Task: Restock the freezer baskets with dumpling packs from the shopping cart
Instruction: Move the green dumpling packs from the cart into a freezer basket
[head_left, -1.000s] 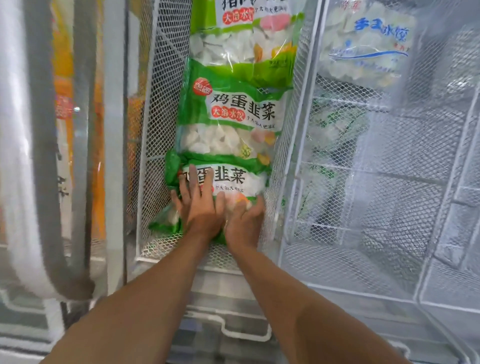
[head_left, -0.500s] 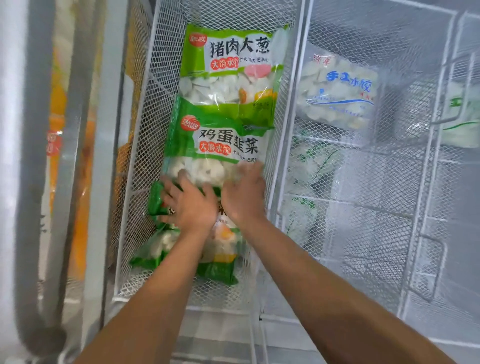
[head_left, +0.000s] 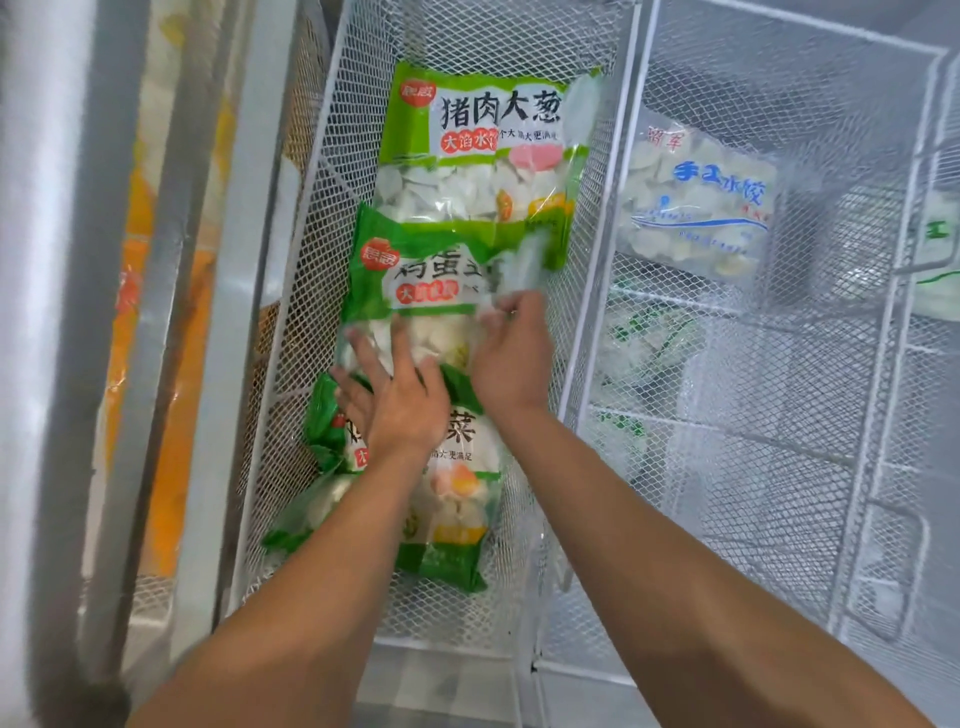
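Dumpling packs sat in the left wire basket (head_left: 311, 218), three green ones overlapped in a row from far to near. Far pack (head_left: 483, 150) lay flat against the basket's back end. Middle pack (head_left: 415, 291) overlapped its lower edge. Near pack (head_left: 447, 499) sat under both forearms, tilted toward the left wall. Left hand (head_left: 400, 400) lay flat, fingers (head_left: 363, 358) spread wide, pressing on the middle pack's clear window, probably to seat it. Right hand (head_left: 511, 353) had fingers curled, pinching that pack's right edge; blur there, so grip detail was unclear. Looked like straightening, so the packs shingle and labels stay readable. Right basket (head_left: 878, 364) held a clear blue-print pack (head_left: 696, 208) at the far end, mostly bare mesh nearer. Cart not in view.
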